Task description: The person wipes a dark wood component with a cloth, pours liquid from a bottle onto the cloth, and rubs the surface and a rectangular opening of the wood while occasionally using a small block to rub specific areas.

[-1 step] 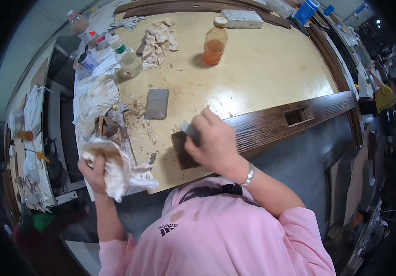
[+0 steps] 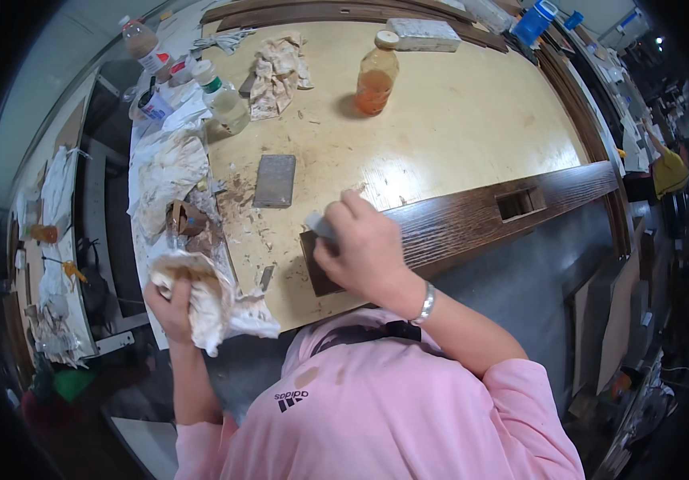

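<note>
Worktable (image 2: 472,112), left hand (image 2: 172,310) clutching cloth (image 2: 210,314), right hand (image 2: 367,254) holding grey block (image 2: 320,226)

Open room spans the middle of the pale surface (image 2: 472,128), between the orange-filled bottle (image 2: 375,88) toward the far edge and the dark board (image 2: 448,224) along the near edge. The right grip (image 2: 364,248) blocks the board's left end. Toward the left edge, a flat grey block (image 2: 275,181), green-banded bottle (image 2: 228,110) and stained cloths (image 2: 170,166) obstruct passage.
</note>
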The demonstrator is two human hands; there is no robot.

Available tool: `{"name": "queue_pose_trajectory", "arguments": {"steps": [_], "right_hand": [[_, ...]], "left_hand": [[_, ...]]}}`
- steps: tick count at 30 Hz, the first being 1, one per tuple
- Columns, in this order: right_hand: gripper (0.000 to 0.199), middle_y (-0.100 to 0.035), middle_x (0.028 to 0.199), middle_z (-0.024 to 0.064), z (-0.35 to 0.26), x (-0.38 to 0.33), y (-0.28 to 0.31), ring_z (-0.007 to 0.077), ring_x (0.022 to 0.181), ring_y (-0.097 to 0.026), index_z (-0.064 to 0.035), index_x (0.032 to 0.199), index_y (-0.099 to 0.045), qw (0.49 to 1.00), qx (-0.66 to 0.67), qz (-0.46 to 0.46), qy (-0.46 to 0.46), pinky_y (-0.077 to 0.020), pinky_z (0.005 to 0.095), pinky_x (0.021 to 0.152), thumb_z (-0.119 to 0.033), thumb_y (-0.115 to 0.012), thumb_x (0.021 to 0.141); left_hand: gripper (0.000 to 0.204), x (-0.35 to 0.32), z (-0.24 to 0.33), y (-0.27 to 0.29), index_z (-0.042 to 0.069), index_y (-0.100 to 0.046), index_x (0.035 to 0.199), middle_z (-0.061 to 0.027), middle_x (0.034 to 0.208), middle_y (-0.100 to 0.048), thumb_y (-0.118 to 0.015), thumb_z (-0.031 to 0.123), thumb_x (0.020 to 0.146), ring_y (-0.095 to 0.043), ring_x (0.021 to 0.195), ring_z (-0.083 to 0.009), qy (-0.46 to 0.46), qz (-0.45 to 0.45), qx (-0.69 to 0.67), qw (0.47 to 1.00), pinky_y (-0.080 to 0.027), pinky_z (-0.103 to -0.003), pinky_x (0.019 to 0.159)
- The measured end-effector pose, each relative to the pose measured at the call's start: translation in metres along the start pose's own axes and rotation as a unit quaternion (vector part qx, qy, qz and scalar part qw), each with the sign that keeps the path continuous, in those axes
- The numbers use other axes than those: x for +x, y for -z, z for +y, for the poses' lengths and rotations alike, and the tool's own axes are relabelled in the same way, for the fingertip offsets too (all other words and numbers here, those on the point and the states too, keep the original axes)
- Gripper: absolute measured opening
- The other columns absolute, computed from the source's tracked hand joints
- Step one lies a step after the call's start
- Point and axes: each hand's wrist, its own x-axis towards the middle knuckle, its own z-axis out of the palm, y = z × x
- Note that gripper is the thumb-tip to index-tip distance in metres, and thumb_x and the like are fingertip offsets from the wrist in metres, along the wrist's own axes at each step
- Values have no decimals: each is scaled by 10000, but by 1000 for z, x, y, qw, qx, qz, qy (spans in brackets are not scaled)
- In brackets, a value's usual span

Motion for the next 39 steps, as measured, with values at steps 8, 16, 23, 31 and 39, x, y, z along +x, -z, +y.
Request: {"name": "queue_pose_trajectory", "arguments": {"steps": [8,16,23,31,39], "right_hand": [[240,-571,907,137,7,6,2,325,775,-630,-49,890,-580,995,-72,-49,-48,-537,431,657,-90,-726,705],[153,-584,832,155,98,-12,77,380,730,-623,-32,789,-564,964,-210,72,-149,-512,473,616,-108,-681,727],[160,-562,832,152,95,-8,81,359,764,-620,-34,791,-567,985,-126,33,-111,-521,451,664,-133,-684,745],[167,-620,894,143,268,-27,206,358,824,-642,-35,799,-620,950,-204,68,-225,-526,443,749,-171,-696,740],[189,-646,912,165,446,-40,344,365,898,-643,-28,823,-642,930,-246,98,-255,-520,456,788,-198,-689,754]], "left_hand": [[151,-38,6,-15,-39,-659,1030,-42,923,-671,-649,72,927,-595,824,-92,6,-24,-9,1000,-474,-261,753],[187,-4,22,-42,-46,-649,1079,-76,996,-678,-645,66,930,-612,873,-122,-45,-15,30,998,-485,-283,793],[181,-9,90,-129,-45,-637,1033,-89,942,-667,-650,91,915,-624,833,-166,-153,-26,26,988,-493,-300,771],[221,-59,144,-281,-10,-631,904,-114,774,-608,-721,125,755,-622,701,-245,-262,-235,158,923,-467,-329,639],[218,-82,98,-380,-10,-639,941,-137,814,-650,-618,-6,724,-640,729,-261,-200,-138,286,927,-492,-325,693]]}}
